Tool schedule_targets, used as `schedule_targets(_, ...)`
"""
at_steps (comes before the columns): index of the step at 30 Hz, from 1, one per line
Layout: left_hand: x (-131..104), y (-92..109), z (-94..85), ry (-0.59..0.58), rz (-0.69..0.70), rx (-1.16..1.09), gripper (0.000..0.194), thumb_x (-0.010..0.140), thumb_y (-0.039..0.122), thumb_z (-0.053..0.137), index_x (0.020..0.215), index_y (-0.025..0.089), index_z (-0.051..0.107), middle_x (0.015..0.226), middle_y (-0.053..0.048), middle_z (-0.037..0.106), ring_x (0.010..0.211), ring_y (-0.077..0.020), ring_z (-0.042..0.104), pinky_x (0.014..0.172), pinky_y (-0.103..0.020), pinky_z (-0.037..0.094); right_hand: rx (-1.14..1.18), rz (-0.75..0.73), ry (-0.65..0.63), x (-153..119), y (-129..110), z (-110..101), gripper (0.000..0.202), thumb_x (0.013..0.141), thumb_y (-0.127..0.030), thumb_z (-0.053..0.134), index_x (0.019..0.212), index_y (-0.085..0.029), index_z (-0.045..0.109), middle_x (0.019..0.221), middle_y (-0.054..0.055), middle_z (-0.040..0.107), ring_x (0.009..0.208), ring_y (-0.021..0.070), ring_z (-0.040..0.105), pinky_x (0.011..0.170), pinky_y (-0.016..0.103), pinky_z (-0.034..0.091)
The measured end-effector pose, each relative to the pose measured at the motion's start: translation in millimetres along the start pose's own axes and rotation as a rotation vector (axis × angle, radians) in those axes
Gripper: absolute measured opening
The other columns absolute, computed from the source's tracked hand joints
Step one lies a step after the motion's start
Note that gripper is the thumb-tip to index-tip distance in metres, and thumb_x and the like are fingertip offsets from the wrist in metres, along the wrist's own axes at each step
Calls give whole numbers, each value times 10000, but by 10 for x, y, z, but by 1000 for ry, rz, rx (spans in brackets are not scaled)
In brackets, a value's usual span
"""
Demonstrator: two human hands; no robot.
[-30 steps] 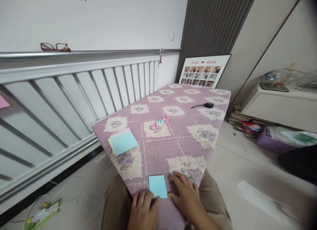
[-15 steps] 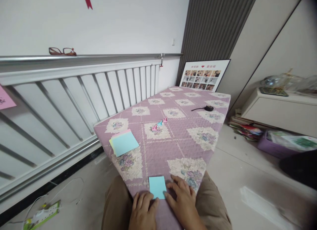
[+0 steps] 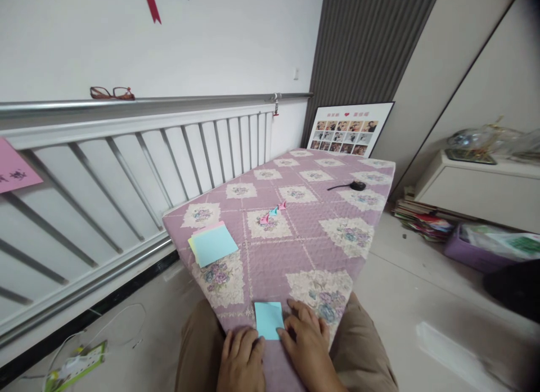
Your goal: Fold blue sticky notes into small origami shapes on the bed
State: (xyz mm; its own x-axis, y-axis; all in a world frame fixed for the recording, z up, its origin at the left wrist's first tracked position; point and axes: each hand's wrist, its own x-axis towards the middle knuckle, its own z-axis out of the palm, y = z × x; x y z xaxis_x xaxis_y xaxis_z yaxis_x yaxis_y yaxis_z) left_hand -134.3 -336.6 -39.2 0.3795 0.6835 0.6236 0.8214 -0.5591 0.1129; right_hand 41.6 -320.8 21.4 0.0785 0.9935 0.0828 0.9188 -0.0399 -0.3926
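A small light-blue folded square of paper (image 3: 269, 320) lies on the near end of the purple flowered tablecloth (image 3: 270, 291). My left hand (image 3: 242, 358) rests flat at its lower-left corner, with the thumb touching the edge. At the right side of the square, my right hand (image 3: 307, 338) has its fingers bent and apart, thumb tip against the lower-right corner. Farther left sits a stack of coloured paper sheets (image 3: 215, 246), blue on top with yellow and pink edges showing. Small folded pink and blue paper pieces (image 3: 273, 211) stand in a row mid-table.
A black object with a strap (image 3: 358, 185) lies toward the far right of the table. A white radiator (image 3: 189, 156) runs along the left, glasses (image 3: 112, 93) on the pipe above. A photo board (image 3: 348, 130) leans behind. A power strip (image 3: 78, 366) lies on the floor.
The camera view has shifted slightly. The upper right corner of the blue square now shows a slanting crease or lifted layer. Both hands stay close to the paper, almost unmoved.
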Motion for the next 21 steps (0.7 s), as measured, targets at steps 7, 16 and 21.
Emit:
schedule_targets(7, -79, -213, -151, -186, -8, -15, 368, 756, 165, 544, 1108, 259, 594, 1119, -22, 633, 1008, -210, 579, 881, -374, 445, 89, -62, 108, -20, 173, 87, 145, 835, -327, 525, 754, -257, 623, 1199, 48, 611, 1172, 284, 478, 952, 514, 265)
schedule_targets(16, -88, -192, -194, 22, -95, -25, 367, 844, 217, 513, 1208, 178, 532, 1165, -106, 581, 1065, -225, 561, 863, -365, 505, -31, -226, 143, -181, 230, 80, 159, 777, -231, 569, 815, -351, 665, 1187, -31, 635, 1202, 325, 443, 1004, 616, 66)
schedule_targets(21, 196, 6, -259, 92, 2, -67, 278, 873, 180, 470, 1109, 222, 609, 1126, -75, 586, 1052, -212, 533, 898, -370, 444, -61, -232, 60, -262, 222, 70, 189, 790, -219, 555, 842, -364, 666, 1211, -47, 628, 1216, 316, 427, 1011, 613, 52)
